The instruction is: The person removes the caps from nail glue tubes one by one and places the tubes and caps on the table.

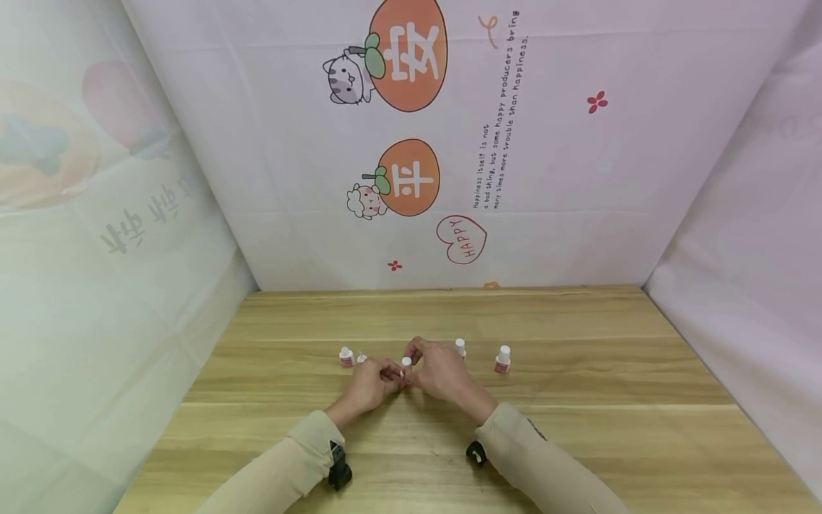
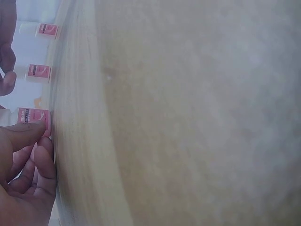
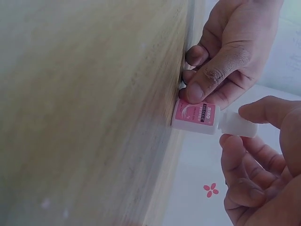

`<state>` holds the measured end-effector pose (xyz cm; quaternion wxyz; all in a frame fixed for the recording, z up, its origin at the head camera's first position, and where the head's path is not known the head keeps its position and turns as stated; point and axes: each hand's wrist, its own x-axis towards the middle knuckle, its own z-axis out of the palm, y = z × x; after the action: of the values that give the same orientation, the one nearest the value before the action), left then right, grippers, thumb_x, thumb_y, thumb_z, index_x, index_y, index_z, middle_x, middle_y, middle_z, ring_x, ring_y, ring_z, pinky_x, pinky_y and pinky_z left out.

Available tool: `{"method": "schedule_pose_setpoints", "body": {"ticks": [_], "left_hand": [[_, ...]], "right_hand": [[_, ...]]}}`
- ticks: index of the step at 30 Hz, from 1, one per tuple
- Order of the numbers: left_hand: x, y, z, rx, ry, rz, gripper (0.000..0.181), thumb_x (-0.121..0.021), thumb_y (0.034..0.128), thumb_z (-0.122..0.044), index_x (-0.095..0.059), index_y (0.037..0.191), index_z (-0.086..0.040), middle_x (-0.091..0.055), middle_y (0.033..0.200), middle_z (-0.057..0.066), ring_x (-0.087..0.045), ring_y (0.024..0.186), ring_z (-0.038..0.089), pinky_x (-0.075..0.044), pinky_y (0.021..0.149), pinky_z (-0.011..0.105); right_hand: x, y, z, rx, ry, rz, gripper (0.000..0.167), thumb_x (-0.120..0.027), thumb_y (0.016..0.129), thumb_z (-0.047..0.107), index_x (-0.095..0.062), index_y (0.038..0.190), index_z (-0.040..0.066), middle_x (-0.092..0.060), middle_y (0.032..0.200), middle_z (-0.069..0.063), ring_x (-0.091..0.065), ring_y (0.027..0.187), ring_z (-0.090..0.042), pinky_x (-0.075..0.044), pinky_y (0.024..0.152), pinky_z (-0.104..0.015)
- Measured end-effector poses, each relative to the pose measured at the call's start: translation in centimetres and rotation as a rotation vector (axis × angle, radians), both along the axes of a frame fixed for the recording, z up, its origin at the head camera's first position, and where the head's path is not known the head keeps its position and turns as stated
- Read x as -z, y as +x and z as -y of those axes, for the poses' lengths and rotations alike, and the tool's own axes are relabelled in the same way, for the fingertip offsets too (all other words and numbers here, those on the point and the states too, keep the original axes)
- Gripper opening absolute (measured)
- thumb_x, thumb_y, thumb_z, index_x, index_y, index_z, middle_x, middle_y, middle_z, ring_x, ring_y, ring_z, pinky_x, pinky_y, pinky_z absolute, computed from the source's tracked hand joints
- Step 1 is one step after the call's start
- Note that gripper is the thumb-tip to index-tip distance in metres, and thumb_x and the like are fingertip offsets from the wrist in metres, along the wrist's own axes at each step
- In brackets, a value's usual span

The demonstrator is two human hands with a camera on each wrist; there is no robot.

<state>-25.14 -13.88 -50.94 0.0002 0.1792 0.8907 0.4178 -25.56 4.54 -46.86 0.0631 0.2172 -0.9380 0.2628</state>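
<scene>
Near the middle of the table, a small white bottle with a pink label (image 3: 195, 113) stands upright on the wood. My left hand (image 1: 372, 382) pinches its lower body between thumb and fingers. Its white cap (image 3: 239, 124) is on top. My right hand (image 1: 442, 370) is close beside the cap, thumb and fingers curved and spread apart. A gap shows between those fingertips (image 2: 6, 84) and the cap in the left wrist view, so the right hand holds nothing.
Left of the hands stand a similar bottle (image 1: 347, 358) and another white top (image 1: 362, 358) with a thin tip, partly hidden by the left hand. To the right are two more capped bottles, one (image 1: 460, 348) behind the right hand, one (image 1: 503, 360) farther right. Printed cloth (image 1: 552, 214) walls the back.
</scene>
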Motion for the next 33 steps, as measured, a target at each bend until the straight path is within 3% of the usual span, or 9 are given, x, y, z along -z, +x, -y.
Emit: {"method": "schedule_pose_setpoints", "body": {"ticks": [11, 26, 33], "left_hand": [[0.00, 0.04, -0.02, -0.003, 0.001, 0.018, 0.008, -0.073, 0.0853, 0.001, -0.074, 0.093, -0.003, -0.076, 0.086, 0.008, -0.069, 0.078, 0.012, -0.052, 0.065, 0.018], [0.16, -0.12, -0.10, 0.013, 0.024, 0.001, 0.008, -0.073, 0.0865, 0.000, -0.075, 0.094, -0.002, -0.076, 0.086, 0.010, -0.071, 0.076, 0.015, -0.053, 0.064, 0.017], [0.14, -0.08, -0.08, 0.007, 0.011, -0.010, 0.009, -0.073, 0.0854, 0.002, -0.075, 0.093, -0.002, -0.076, 0.086, 0.010, -0.071, 0.076, 0.014, -0.053, 0.064, 0.016]], "right_hand": [[-0.24, 0.14, 0.01, 0.003, -0.010, 0.017, 0.019, -0.078, 0.084, 0.030, -0.064, 0.095, 0.025, -0.071, 0.090, 0.009, -0.054, 0.068, -0.005, -0.042, 0.059, -0.023], [-0.01, -0.03, 0.16, 0.007, 0.010, -0.035, 0.018, -0.079, 0.083, 0.031, -0.065, 0.094, 0.026, -0.071, 0.088, 0.009, -0.063, 0.077, -0.010, -0.047, 0.066, -0.027], [0.03, -0.11, 0.13, 0.026, -0.012, -0.012, 0.019, -0.079, 0.082, 0.031, -0.066, 0.094, 0.025, -0.070, 0.085, 0.008, -0.061, 0.074, -0.009, -0.046, 0.066, -0.027]]}}
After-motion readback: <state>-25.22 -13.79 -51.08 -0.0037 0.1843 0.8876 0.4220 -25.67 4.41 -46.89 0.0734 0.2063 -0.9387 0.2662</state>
